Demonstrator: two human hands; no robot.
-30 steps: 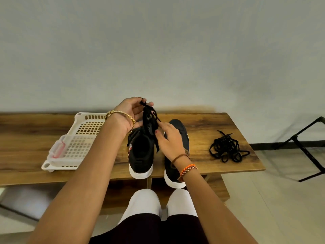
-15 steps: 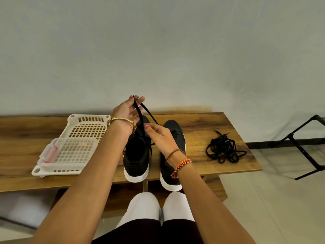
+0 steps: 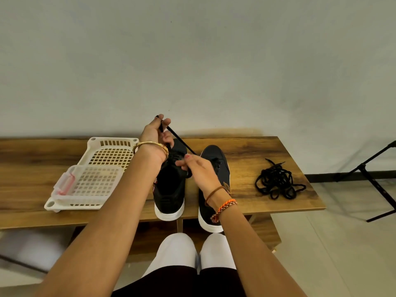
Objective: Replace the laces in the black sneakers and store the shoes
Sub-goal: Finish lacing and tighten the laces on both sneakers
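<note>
Sneakers, two black ones, stand side by side on the worktop [image 3: 246, 146]: the left sneaker [image 3: 170, 189] is mid-lacing, its lace [image 3: 182, 143] pinched taut between left hand [image 3: 153, 133] and right hand [image 3: 198, 168]. Right sneaker [image 3: 216, 168], spare lace pile [image 3: 278, 182] and white basket [image 3: 94, 176] wait.

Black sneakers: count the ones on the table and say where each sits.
2. The left sneaker is beneath both hands, beside the white basket; the right sneaker stands next to it, nearer the loose laces.
</note>
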